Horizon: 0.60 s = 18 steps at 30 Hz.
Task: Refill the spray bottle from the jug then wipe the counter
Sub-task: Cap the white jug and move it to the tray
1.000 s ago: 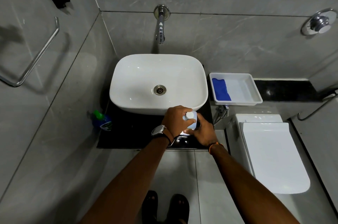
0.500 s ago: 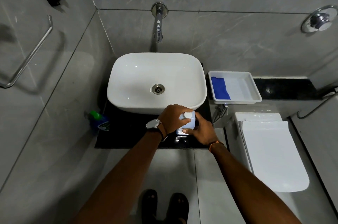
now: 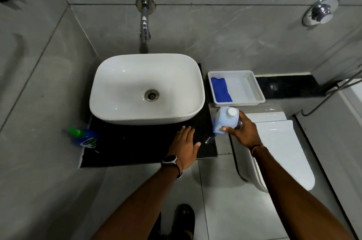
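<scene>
Beside the sink (image 3: 147, 75), capped jug (image 3: 226, 120) in right hand (image 3: 243, 134) grip.

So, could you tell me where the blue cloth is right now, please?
In the head view, the blue cloth lies in the left part of the white tray, right of the basin.

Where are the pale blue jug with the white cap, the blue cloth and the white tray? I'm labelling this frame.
pale blue jug with white cap (image 3: 227, 120): head view, on its body.
blue cloth (image 3: 221, 89): head view, its middle.
white tray (image 3: 259, 91): head view, its right wall.
</scene>
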Each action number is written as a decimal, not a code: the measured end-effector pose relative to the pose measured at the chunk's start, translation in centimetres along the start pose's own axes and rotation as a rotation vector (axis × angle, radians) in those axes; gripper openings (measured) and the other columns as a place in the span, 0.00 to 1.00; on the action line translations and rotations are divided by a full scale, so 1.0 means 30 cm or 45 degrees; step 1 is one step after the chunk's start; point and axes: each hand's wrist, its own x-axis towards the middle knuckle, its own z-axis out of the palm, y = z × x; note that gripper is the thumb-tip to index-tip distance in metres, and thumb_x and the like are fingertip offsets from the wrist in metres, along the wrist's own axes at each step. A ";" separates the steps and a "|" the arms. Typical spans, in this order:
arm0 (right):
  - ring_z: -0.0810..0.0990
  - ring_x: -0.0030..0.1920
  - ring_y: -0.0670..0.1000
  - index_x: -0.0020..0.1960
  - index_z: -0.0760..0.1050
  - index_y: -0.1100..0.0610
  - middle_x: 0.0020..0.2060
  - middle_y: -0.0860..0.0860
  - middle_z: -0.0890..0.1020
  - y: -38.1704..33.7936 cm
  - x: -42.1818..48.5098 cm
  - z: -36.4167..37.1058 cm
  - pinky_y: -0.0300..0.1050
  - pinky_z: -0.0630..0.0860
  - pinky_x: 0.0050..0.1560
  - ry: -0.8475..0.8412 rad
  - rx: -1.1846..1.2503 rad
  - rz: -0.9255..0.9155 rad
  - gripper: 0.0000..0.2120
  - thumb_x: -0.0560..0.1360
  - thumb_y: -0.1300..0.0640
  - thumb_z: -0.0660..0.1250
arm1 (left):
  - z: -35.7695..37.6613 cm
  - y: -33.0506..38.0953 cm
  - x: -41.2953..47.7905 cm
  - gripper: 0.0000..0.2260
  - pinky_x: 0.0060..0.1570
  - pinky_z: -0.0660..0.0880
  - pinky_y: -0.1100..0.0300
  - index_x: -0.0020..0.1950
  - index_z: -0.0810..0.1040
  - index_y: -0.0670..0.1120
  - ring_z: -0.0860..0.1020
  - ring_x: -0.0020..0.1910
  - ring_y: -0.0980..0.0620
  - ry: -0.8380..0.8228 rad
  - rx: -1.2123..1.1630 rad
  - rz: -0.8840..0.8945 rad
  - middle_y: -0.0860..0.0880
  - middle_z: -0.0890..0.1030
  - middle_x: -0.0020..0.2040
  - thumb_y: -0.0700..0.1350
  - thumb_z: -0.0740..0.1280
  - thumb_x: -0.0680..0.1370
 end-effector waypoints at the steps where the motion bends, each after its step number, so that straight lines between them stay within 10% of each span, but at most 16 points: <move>1: 0.80 0.58 0.47 0.71 0.72 0.52 0.61 0.47 0.81 0.010 0.019 -0.025 0.25 0.74 0.50 0.020 -0.004 0.004 0.37 0.66 0.53 0.84 | 0.019 0.014 0.024 0.28 0.81 0.54 0.48 0.79 0.58 0.45 0.52 0.82 0.46 -0.033 0.026 -0.005 0.46 0.58 0.81 0.56 0.56 0.82; 11: 0.78 0.59 0.47 0.71 0.73 0.56 0.62 0.51 0.81 0.136 0.285 -0.204 0.42 0.77 0.56 0.155 -0.116 -0.012 0.37 0.65 0.56 0.84 | 0.199 0.092 0.217 0.31 0.81 0.45 0.47 0.81 0.47 0.40 0.44 0.82 0.43 -0.189 0.187 -0.033 0.40 0.46 0.82 0.54 0.54 0.84; 18: 0.76 0.62 0.47 0.71 0.73 0.58 0.64 0.53 0.80 0.237 0.492 -0.299 0.34 0.69 0.58 0.196 -0.116 0.032 0.38 0.65 0.58 0.84 | 0.285 0.097 0.256 0.33 0.81 0.44 0.47 0.81 0.46 0.39 0.45 0.82 0.43 -0.112 0.296 -0.078 0.40 0.45 0.82 0.55 0.53 0.82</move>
